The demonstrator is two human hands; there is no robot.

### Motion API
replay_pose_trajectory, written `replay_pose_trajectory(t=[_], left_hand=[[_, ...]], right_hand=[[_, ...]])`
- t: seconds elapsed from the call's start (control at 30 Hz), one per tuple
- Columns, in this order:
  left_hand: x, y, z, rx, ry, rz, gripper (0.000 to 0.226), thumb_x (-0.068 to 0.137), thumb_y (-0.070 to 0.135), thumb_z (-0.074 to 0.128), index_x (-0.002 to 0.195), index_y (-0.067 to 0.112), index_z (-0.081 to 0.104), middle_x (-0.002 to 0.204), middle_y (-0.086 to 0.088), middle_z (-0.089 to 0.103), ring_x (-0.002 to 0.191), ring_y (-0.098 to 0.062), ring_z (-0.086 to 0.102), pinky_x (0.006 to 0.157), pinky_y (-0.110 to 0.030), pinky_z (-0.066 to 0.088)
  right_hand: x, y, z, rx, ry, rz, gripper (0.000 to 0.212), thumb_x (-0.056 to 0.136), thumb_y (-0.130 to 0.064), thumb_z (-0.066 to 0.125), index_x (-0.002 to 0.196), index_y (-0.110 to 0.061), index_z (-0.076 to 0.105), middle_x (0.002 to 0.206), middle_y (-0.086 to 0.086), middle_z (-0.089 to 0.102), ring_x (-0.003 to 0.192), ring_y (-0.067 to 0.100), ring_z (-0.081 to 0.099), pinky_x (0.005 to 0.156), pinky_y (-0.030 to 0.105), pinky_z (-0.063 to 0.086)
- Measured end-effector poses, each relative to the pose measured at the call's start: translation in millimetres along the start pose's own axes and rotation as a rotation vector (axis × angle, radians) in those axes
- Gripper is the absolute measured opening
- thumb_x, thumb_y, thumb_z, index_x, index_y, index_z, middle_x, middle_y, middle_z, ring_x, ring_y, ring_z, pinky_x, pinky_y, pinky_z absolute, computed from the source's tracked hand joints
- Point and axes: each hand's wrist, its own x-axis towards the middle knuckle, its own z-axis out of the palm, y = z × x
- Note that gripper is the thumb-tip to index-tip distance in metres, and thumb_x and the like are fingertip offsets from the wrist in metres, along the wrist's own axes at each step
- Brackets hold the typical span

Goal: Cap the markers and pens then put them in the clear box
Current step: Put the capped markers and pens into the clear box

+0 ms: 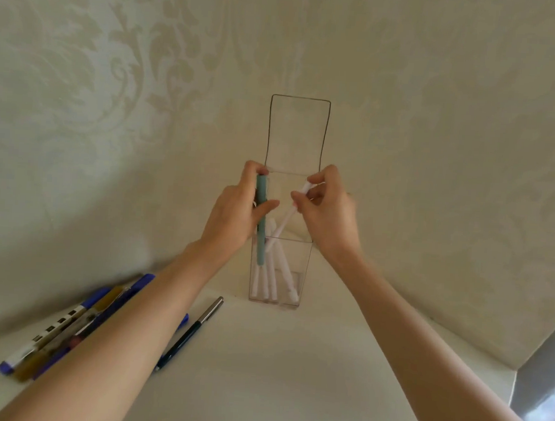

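Centre frame: left grip [237, 207] curls round a teal marker [260, 242], right grip [328, 210] pinches a white pen [285, 220], both partly inside the upright clear box [301, 277]; more markers [64, 327] lie lower left on the table [291, 375].

This looks like a room in a home, with a small writing corner. Cream wallpaper [122, 68] with a pale damask leaf pattern fills the whole upper frame, rising straight from a plain white worktop [291, 375]. Stationery sits on it: a bunch of markers [64, 330] at lower left, a dark pen [192, 332] just beside them, and a clear box [280, 269] of white pens at centre.
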Motion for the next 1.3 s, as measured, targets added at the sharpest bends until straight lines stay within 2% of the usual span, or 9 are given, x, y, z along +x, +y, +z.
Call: replay_pose_trajectory(t=[0.2,0.3,0.37,0.43,0.53,0.7,0.9,1.17,1.3], left_hand=[[-18,-11,8,0.144,-0.045,0.050,0.021,0.086,0.025,0.062,0.085,0.004,0.061,0.090,-0.006,0.057,0.064,-0.017,0.047,0.059,-0.025,0.033],[-29,-13,4,0.191,-0.053,0.049,0.027,0.087,0.032,0.059,0.097,0.007,0.065,0.108,-0.001,0.051,0.064,-0.011,0.046,0.058,-0.026,0.035],[-35,-14,-10,0.134,-0.080,0.053,0.028,0.088,0.033,0.057,0.105,0.011,0.063,0.108,0.001,0.048,0.063,-0.014,0.049,0.061,-0.032,0.044],[-43,-19,-32,0.081,-0.157,0.010,0.026,0.089,0.033,0.055,0.106,0.014,0.062,0.104,0.004,0.048,0.073,-0.016,0.055,0.072,-0.034,0.049],[-65,-39,-66,0.154,-0.291,-0.185,0.021,0.090,0.032,0.053,0.104,0.018,0.061,0.105,0.003,0.053,0.083,-0.014,0.056,0.079,-0.031,0.048],[-115,-75,-97,0.335,-0.322,-0.442,0.025,0.087,0.040,0.056,0.101,0.020,0.060,0.107,-0.002,0.055,0.085,-0.015,0.055,0.073,-0.028,0.042],[-154,-94,-106,0.422,-0.445,-0.517,0.063,0.074,0.054,0.064,0.125,0.022,0.048,0.119,-0.005,0.047,0.107,-0.021,0.050,0.091,-0.037,0.046],[-154,-86,-94,0.521,-0.469,-0.447,0.062,0.083,0.051,0.056,0.128,0.012,0.040,0.123,-0.009,0.050,0.105,-0.022,0.053,0.079,-0.028,0.040],[-149,-79,-87,0.479,-0.463,-0.476,0.058,0.084,0.056,0.048,0.119,0.010,0.046,0.107,-0.006,0.056,0.087,-0.019,0.058,0.067,-0.027,0.044]], right_hand=[[-1,7,9,-0.395,-0.126,-0.091,0.018,0.089,-0.031,0.056,0.095,-0.014,0.056,0.085,-0.001,0.069,0.084,0.018,0.059,0.066,0.030,0.045],[-2,13,12,-0.485,-0.216,-0.065,0.033,0.093,-0.040,0.046,0.090,-0.016,0.069,0.092,0.001,0.070,0.102,0.018,0.050,0.071,0.030,0.042],[-6,12,10,-0.451,-0.253,-0.093,0.034,0.096,-0.035,0.044,0.097,-0.015,0.071,0.101,0.003,0.071,0.100,0.011,0.044,0.079,0.030,0.040],[-16,5,5,-0.324,-0.223,-0.207,0.027,0.096,-0.021,0.048,0.099,-0.007,0.070,0.105,0.004,0.070,0.079,-0.002,0.040,0.082,0.020,0.033],[-46,-9,4,-0.080,-0.092,-0.276,0.019,0.092,-0.011,0.049,0.094,-0.008,0.068,0.092,0.000,0.067,0.070,-0.006,0.044,0.069,0.010,0.033],[-98,-10,45,-0.225,-0.399,0.057,0.019,0.093,-0.024,0.048,0.094,-0.012,0.063,0.088,0.002,0.064,0.075,0.018,0.057,0.070,0.033,0.048],[-126,-14,107,-0.479,-0.601,0.281,0.040,0.093,-0.045,0.046,0.113,-0.011,0.043,0.108,0.010,0.057,0.097,0.029,0.058,0.070,0.033,0.042],[-125,-22,123,-0.486,-0.648,0.359,0.031,0.086,-0.010,0.051,0.113,-0.007,0.038,0.105,0.014,0.050,0.093,0.030,0.054,0.068,0.033,0.039],[-124,-16,112,-0.501,-0.650,0.304,0.018,0.086,-0.005,0.049,0.099,-0.007,0.037,0.110,0.018,0.052,0.085,0.028,0.048,0.068,0.030,0.036]])
